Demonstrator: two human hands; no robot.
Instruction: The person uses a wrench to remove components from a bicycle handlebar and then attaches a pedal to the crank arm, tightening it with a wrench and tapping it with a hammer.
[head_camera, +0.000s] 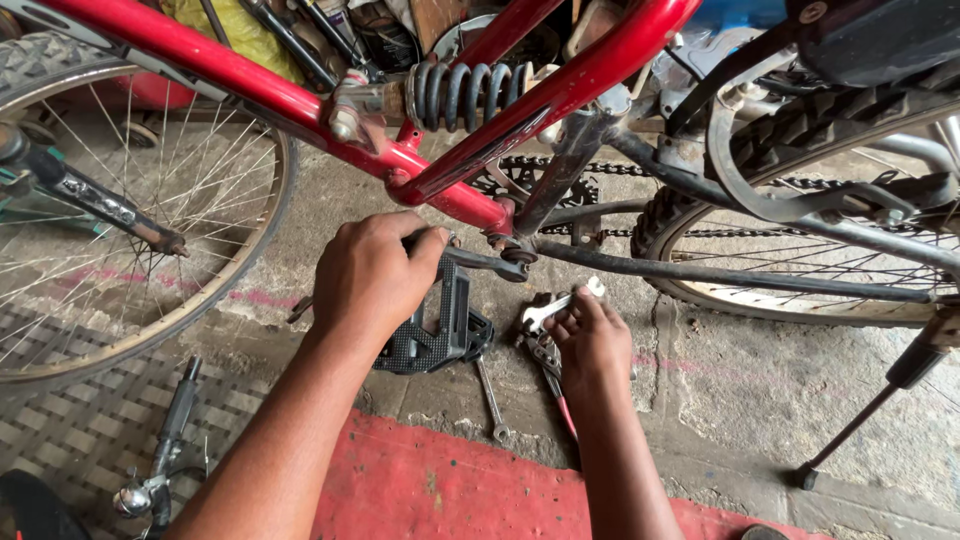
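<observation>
A red-framed bicycle (250, 85) stands over a concrete floor. My left hand (372, 272) grips the black pedal (440, 335) and its crank arm (490, 263) near the bottom bracket. My right hand (590, 335) rests low on the floor, fingers closed around a silver open-ended spanner (560, 303). Under and beside that hand lie more tools: a long spanner (490, 400) and red-handled pliers (560, 405).
The front wheel (130, 200) fills the left, the rear wheel (800, 260) and chain (560, 165) the right. A coil shock spring (465, 92) sits in the frame. The kickstand (870, 410) reaches the floor at right. A red mat (450, 490) lies near me; a black handled tool (170, 430) lies at lower left.
</observation>
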